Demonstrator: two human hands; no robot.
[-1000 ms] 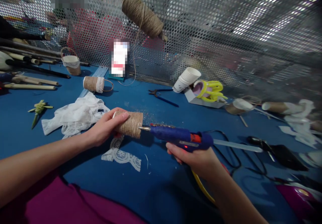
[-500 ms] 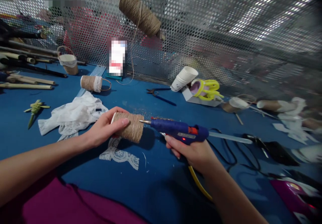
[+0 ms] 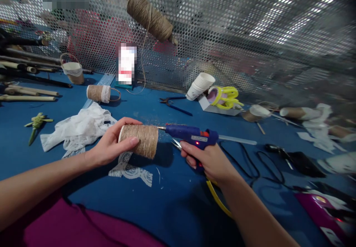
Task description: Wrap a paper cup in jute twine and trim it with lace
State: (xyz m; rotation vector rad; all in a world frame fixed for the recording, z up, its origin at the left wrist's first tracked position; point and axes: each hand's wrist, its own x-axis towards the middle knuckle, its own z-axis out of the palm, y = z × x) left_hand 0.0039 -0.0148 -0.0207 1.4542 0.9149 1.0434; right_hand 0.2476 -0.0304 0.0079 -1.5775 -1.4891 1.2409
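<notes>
My left hand is closed around a paper cup wrapped in twine, which lies on its side in the air with its white rim to the left. My right hand grips a blue hot glue gun with a red light lit. The gun's metal nozzle is at the upper right edge of the cup; whether it touches is unclear. Scissor blades stick out past my right fingers, and a yellow handle shows below that hand. Under the cup lies a strip of white lace.
Bunched lace lies to the left, near a woven green figure. Behind are two twine-covered little baskets, pliers, stacked paper cups and a twine spool on the mesh. A black cord runs at the right.
The glue gun's nozzle has shifted from the cup's wrapped side to its upper right edge. The cup has turned slightly in my left hand, and the whole view has moved a little.
</notes>
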